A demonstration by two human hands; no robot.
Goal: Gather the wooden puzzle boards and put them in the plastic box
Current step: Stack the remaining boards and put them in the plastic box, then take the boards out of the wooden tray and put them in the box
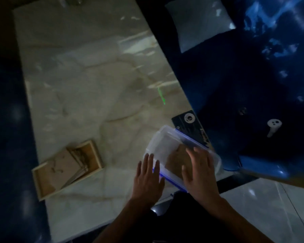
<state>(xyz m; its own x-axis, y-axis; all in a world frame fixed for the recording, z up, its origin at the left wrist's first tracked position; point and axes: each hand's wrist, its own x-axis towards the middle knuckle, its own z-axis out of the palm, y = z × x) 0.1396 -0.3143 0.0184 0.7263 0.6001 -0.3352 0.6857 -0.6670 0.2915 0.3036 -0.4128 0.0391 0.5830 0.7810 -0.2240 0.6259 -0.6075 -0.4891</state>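
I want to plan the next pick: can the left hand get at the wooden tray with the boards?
Probably yes: the open left hand is free, and bare marble table lies between it and the wooden tray.

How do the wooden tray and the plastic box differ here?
The wooden tray is opaque wood, the plastic box clear with blue clips. The tray lies untouched at the left with loose boards stacked in it; both hands are at the box, near the table's right edge. Both rest on the marble table.
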